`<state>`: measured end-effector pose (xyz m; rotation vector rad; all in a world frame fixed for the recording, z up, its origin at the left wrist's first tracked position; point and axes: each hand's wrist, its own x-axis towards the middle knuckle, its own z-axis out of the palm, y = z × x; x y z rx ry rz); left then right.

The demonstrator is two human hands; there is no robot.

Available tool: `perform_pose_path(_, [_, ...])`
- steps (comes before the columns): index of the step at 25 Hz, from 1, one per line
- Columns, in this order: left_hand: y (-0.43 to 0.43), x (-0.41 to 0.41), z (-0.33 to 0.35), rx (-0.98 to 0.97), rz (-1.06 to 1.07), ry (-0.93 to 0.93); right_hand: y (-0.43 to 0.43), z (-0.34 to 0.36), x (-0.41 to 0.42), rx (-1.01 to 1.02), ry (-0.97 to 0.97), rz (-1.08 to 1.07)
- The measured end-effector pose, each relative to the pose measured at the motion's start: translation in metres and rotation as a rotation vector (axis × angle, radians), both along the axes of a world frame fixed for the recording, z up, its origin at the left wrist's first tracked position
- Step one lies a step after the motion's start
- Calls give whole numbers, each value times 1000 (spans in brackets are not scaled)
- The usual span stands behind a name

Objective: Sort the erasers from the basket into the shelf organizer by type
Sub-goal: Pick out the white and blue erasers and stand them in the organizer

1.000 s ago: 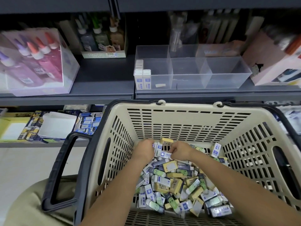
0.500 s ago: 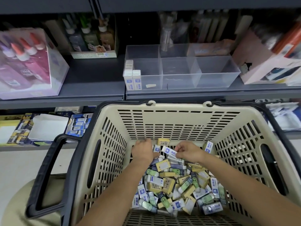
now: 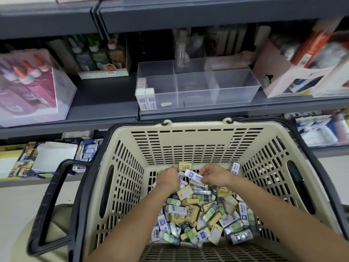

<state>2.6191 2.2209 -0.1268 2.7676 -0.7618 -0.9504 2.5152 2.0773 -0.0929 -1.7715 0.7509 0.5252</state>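
We have both hands low in the beige slotted plastic basket (image 3: 188, 140), near its far wall. The right hand (image 3: 213, 175) pinches one white eraser in a blue-printed sleeve (image 3: 192, 174), lifted just clear of the heap. The left hand (image 3: 168, 176), just beside it, curls fingers-down onto the pile of mixed erasers (image 3: 198, 210). We cannot tell whether it grips anything.

The pile lies below and nearer than both hands, yellow, green-faced and blue-white pieces, too many to count. Beyond the hands, the basket's far wall rises between them and the grey metal shelf (image 3: 105, 108). There sits the clear plastic organizer (image 3: 236, 86), showing three front compartments. Only the left one holds upright white-and-blue erasers (image 3: 150, 99): two in front, a short row behind. Far left of the hands stand a pink box of glue bottles (image 3: 37, 87) and the basket's black handle (image 3: 49, 201).
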Motion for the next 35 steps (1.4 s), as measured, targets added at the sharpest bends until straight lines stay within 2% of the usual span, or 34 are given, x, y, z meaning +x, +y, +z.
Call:
perform_pose_path(8, [12, 8, 18, -160, 213, 337, -3, 6, -9, 7, -9, -50])
perform_pose_path(12, [17, 14, 58, -371, 269, 434, 5, 16, -4, 139, -96, -107])
perform_pose_path(15, [20, 13, 90, -547, 441, 659, 11, 33, 4, 200, -187, -166])
perform_pose_path(17, [23, 9, 105, -604, 501, 741, 14, 45, 9, 192, -236, -159])
perform_pose_path(28, [31, 29, 154, -862, 535, 673, 26, 108, 29, 65, -420, -30])
perform_pose_path(31, [32, 38, 164, -936, 489, 571, 26, 128, 38, 10, -524, -48])
perform_pose_path(35, [26, 58, 183, -1130, 487, 334, 16, 163, 73, -88, -681, -103])
